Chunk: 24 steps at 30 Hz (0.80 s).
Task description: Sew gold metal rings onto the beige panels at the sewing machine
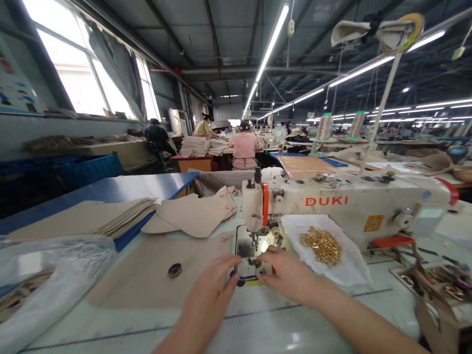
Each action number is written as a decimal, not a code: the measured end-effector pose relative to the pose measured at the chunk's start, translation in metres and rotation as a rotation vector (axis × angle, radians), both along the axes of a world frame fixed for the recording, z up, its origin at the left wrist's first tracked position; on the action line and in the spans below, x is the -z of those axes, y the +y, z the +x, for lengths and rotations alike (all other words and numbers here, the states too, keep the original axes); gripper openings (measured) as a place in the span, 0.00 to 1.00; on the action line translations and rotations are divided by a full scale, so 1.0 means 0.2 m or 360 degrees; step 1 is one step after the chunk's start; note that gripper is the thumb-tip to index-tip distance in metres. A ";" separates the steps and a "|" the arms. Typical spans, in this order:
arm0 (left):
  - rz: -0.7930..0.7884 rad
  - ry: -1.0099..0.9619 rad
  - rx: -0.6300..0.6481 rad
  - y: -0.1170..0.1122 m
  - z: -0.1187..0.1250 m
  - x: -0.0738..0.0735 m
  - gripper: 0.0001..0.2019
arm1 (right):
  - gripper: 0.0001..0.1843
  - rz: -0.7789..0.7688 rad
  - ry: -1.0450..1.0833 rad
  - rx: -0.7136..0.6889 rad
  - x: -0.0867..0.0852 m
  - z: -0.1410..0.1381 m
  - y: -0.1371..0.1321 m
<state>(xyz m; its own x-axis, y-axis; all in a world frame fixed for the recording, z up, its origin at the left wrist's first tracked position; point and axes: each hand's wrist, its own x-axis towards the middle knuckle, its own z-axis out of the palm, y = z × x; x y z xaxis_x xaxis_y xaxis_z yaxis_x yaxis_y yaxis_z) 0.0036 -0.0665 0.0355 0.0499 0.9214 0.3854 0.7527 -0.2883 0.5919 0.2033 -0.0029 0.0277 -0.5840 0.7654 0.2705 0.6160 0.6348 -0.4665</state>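
Note:
My left hand (216, 280) reaches to the left edge of the sewing machine's needle plate (244, 269). Its fingers are stretched, with the thumb apart, and nothing shows in its grip. On the other side of the plate, my right hand (285, 273) has its thumb and bent forefinger apart at small dark metal parts below the needle (255, 242). No held thing can be made out there. The sewing machine (313, 201) is white with red lettering. Left of my hands, a dark round metal piece (174, 270) lies on a beige fabric panel (136, 275).
Gold-coloured metal hardware (322, 246) is heaped on a white cloth (354, 273) right of the needle. Stacked beige panels (125, 216) and a plastic bag (77, 270) lie left. Straps and metal rings (438, 290) are at the right. Co-workers (245, 145) sit further back.

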 end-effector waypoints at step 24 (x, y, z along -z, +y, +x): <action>0.0273 -0.0074 0.0257 -0.27 0.13 0.14 0.17 | 0.21 -0.0203 0.1080 -0.0239 -0.03 0.07 -0.42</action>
